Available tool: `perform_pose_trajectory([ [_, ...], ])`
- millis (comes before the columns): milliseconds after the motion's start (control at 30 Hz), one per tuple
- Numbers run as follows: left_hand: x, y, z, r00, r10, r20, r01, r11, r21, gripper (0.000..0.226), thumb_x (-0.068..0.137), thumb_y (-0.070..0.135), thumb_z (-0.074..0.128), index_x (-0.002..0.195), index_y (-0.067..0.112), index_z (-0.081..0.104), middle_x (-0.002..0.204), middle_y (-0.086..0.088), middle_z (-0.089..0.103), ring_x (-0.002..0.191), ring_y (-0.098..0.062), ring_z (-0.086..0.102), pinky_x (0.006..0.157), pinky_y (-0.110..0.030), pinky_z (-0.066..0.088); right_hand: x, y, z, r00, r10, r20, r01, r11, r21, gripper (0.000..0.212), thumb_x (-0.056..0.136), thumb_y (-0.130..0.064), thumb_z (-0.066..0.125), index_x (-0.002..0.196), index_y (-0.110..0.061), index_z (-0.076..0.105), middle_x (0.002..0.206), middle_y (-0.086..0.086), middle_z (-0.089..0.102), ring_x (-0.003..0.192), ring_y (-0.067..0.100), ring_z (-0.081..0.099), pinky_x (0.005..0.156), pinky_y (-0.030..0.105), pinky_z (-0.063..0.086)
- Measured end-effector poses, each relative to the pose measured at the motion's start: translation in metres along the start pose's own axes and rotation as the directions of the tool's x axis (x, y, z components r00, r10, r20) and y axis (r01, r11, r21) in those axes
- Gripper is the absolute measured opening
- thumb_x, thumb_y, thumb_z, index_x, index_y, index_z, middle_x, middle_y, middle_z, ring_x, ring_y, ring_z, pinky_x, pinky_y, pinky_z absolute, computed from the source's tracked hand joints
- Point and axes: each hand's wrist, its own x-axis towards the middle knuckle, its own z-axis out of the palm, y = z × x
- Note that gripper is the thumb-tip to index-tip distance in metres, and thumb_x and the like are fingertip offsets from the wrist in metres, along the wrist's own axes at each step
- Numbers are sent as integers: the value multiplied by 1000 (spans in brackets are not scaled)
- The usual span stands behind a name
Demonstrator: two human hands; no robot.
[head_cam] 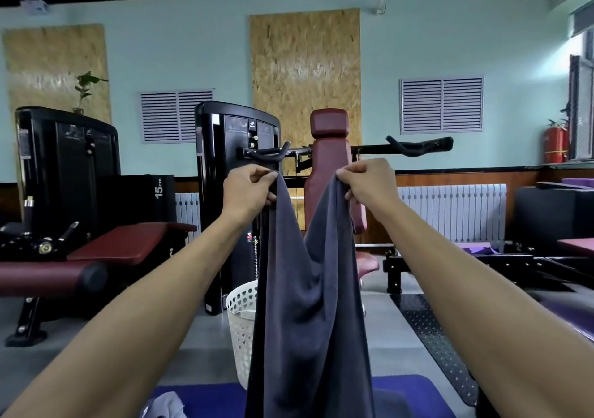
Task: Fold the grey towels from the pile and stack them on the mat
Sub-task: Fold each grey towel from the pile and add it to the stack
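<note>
In front of the maroon seat machine, both arms are stretched out and up, holding one dark grey towel by its top edge. Left hand: grip closed, thumb and curled fingers pinching the towel's left corner. Right hand: same pinch grip on the right corner, fingers curled round the cloth. The hands are near each other, so the top edge sags into a deep V between them. The rest of the towel hangs straight down in loose folds and runs out of the bottom of the frame; can't tell whether its lower end touches anything.

Blue mat lies on the floor at bottom centre, partly hidden behind the hanging towel. At the mat's left part sits a lighter grey crumpled towel, only its top showing. Whether it's part of a pile, can't tell.

White perforated basket stands on the floor just behind the towel's left edge, upright, partly covered by it. Black weight stack behind that. Padded maroon bench to the left, white radiator along the right wall, red fire extinguisher far right.
</note>
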Motion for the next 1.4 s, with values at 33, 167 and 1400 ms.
perform_pose_trajectory([
  [33,6,-12,5,1000,-19,5,19,1000,7,9,94,12,64,93,5,70,74,-10,71,51,-11,64,51,-24,56,6,10,5,1000,26,9,-26,1000,6,15,91,-22,69,77,-22,73,54,-4,65,42,9,59,57,23,57],
  [167,34,-71,27,994,-109,32,107,993,55,9,94,12,65,94,4,70,72,-13,71,55,-16,66,58,-31,60,34,59,36,986,155,65,-158,987,44,12,93,-21,67,83,-19,73,66,3,72,53,15,66,62,28,61],
  [1400,-100,-80,-46,993,-110,-36,115,976,185,8,94,23,65,87,17,66,84,5,68,81,-9,64,78,-27,53,-101,67,36,957,280,77,-289,943,164,13,92,-20,68,80,-21,72,79,1,73,70,15,74,73,36,63],
])
